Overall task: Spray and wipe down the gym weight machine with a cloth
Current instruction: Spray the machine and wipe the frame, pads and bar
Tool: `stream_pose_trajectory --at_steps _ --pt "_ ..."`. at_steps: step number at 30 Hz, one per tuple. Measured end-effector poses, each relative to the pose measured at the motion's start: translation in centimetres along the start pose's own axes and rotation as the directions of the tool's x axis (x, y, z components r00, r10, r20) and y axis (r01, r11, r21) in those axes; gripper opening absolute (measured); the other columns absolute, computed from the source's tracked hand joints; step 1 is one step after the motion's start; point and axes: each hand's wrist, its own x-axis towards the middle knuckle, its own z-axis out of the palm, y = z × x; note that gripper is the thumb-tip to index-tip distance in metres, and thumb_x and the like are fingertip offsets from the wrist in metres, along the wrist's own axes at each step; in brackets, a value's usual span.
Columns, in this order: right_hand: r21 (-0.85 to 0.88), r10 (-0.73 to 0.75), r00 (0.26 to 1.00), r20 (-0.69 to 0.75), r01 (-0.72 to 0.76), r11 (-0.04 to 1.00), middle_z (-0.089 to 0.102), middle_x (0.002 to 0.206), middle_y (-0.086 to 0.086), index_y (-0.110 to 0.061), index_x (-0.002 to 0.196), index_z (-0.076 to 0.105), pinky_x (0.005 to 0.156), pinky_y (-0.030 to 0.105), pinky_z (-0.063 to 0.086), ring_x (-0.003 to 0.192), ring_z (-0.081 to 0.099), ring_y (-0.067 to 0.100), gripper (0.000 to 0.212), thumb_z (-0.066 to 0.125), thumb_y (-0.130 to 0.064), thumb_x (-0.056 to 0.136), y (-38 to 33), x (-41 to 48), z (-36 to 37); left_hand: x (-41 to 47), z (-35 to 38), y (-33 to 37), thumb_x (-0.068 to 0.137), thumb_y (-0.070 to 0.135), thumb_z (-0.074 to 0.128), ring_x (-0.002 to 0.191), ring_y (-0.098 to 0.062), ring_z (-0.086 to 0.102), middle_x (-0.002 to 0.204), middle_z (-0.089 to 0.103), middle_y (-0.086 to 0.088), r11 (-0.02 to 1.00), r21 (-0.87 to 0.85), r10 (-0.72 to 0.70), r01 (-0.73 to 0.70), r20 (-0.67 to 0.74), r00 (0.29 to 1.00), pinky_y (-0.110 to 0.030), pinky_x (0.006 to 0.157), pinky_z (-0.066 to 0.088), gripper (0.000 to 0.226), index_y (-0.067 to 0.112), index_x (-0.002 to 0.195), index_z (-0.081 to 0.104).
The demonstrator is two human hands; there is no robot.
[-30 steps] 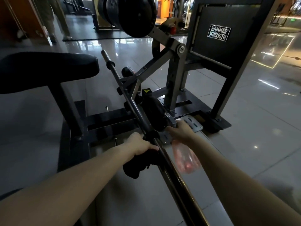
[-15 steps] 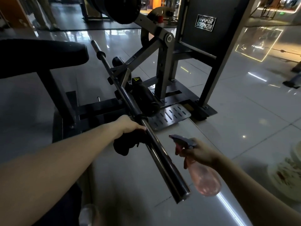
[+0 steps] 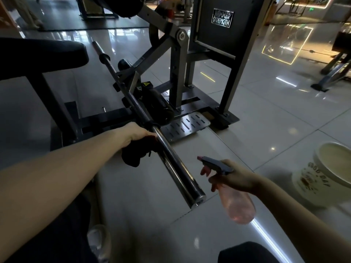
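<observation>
While our left hand (image 3: 135, 135) holds the dark cloth (image 3: 133, 153) against the chrome bar (image 3: 176, 175) of the weight machine (image 3: 175, 76), its grip curled round the cloth, we judge the wiping step is in hand. Next the bar's free end wants spray, then a wipe toward that end. The grip of our right hand (image 3: 237, 177) is closed round the spray bottle (image 3: 237, 205), nozzle facing the bar but apart. Bare floor (image 3: 191, 147) lies between; a bucket (image 3: 313, 179) stands near, rightward.

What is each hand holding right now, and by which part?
The left hand grips a dark cloth by its top, bunched against the bar. The right hand holds the pink spray bottle by its neck, under the trigger head.
</observation>
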Motion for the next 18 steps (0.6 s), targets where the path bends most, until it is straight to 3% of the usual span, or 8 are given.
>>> stream_pose_trajectory --at_steps 2,5,8,10,13,18 --pt "-0.019 0.012 1.000 -0.002 -0.012 1.000 0.069 0.105 0.014 0.005 0.113 0.062 0.076 0.035 0.060 0.080 0.072 0.027 0.021 0.059 -0.002 0.094 0.0 -1.0 0.2 -0.1 0.0 0.1 0.080 0.033 0.086 0.071 -0.022 0.069 0.086 0.070 -0.010 1.000 0.006 -0.001 0.001 0.006 1.000 -0.028 0.050 0.051 0.030 0.011 0.089 0.066" --pt "-0.012 0.003 0.999 -0.044 -0.004 1.000 0.063 0.101 0.027 0.011 0.106 0.059 0.077 0.046 0.061 0.078 0.069 0.025 0.032 0.061 -0.015 0.086 -0.1 -2.3 0.7 0.0 -0.2 -0.1 0.079 0.034 0.087 0.076 -0.024 0.071 0.091 0.071 -0.011 1.000 0.002 0.009 -0.009 0.011 1.000 -0.030 0.054 0.052 0.033 0.011 0.093 0.067" --pt "0.032 0.001 0.999 -0.042 0.000 0.999 0.063 0.108 0.020 0.004 0.116 0.061 0.077 0.039 0.060 0.084 0.069 0.027 0.036 0.061 -0.015 0.085 -0.1 -3.4 1.2 0.1 -0.2 -0.2 0.076 0.037 0.089 0.073 -0.023 0.071 0.090 0.071 -0.011 1.000 0.027 0.014 -0.015 0.005 1.000 -0.028 0.050 0.052 0.040 0.011 0.095 0.066" --pt "0.029 -0.004 0.999 -0.045 0.005 1.000 0.063 0.108 0.018 -0.005 0.116 0.063 0.077 0.035 0.059 0.085 0.070 0.027 0.026 0.061 -0.008 0.090 -0.1 -4.0 1.7 0.2 -0.2 -0.2 0.076 0.036 0.088 0.072 -0.022 0.070 0.089 0.071 -0.010 0.999 0.027 0.029 -0.029 0.000 1.000 -0.028 0.049 0.052 0.039 0.010 0.095 0.067" --pt "-0.025 -0.020 0.992 -0.125 0.017 1.000 0.062 0.096 0.024 0.000 0.102 0.061 0.073 0.035 0.060 0.078 0.068 0.024 0.009 0.056 -0.001 0.096 -0.7 -4.8 2.4 0.5 -0.3 -0.4 0.077 0.037 0.087 0.080 -0.022 0.069 0.095 0.070 -0.010 0.998 0.042 0.044 -0.044 0.016 0.999 -0.029 0.058 0.051 0.042 0.011 0.104 0.068" --pt "0.062 -0.038 0.970 -0.239 0.054 0.997 0.064 0.107 0.009 -0.010 0.111 0.062 0.071 0.030 0.058 0.083 0.069 0.026 0.014 0.061 -0.011 0.098 -3.4 -6.1 3.8 0.5 -0.5 0.0 0.078 0.037 0.087 0.086 -0.025 0.068 0.099 0.070 -0.011 0.997 0.058 0.041 -0.044 0.042 0.998 -0.031 0.066 0.053 0.049 0.007 0.112 0.067"
